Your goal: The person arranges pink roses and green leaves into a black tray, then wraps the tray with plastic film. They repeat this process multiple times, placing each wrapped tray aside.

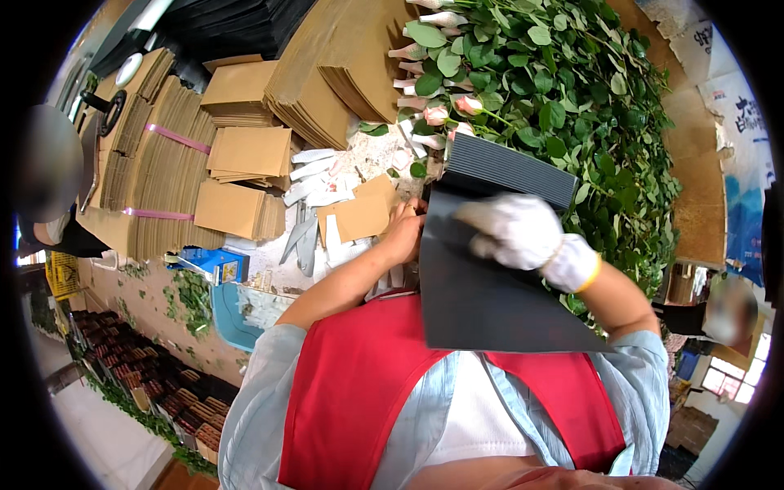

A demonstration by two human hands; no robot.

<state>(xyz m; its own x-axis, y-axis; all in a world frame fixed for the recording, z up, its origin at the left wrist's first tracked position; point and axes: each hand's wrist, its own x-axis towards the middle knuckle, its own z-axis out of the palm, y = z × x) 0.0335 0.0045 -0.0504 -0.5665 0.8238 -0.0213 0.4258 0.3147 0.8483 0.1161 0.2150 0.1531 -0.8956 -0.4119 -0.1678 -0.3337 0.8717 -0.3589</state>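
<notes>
A black sheet (469, 286) spreads in front of my chest, its near edge against the red apron (359, 367). Along its far end lies a dark ribbed strip (510, 171). My bare left hand (403, 232) is closed at the sheet's left edge, some of its fingers hidden by it. Over the right half of the sheet is my right hand (516, 232) in a white glove, its fingers smeared by motion. Pink roses (468, 105) show their heads just beyond the ribbed strip.
Leafy rose stems (563, 90) cover the far right. Stacked cardboard (175, 155) and small brown card pieces (249, 151) fill the left. Grey-handled scissors (302, 242), a blue box (214, 263) and a light-blue bin (233, 314) are nearer. Other people stand at both sides.
</notes>
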